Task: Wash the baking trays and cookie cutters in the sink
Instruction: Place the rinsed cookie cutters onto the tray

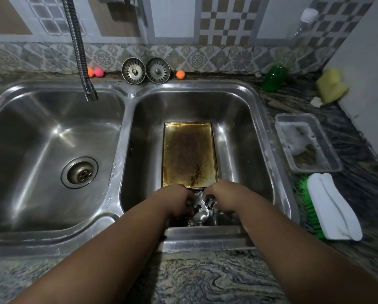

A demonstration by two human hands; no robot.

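Left hand (179, 201), right hand (222, 199): both gripped a cluster of shiny cookie cutters (199, 207), low at the near end of the sink (269, 137), right basin. Baking tray (189, 154): stained brown, lay flat just beyond. Step, as judged: cutters gathered for washing. Next move called for water; tap (89, 91) hung over the left basin.

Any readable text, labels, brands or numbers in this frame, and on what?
None can be read.
Small mark on the sink rim between the basins: too small to read.
Green bottle: no legible label.
Baking tray, cookie cutters: no text shows.
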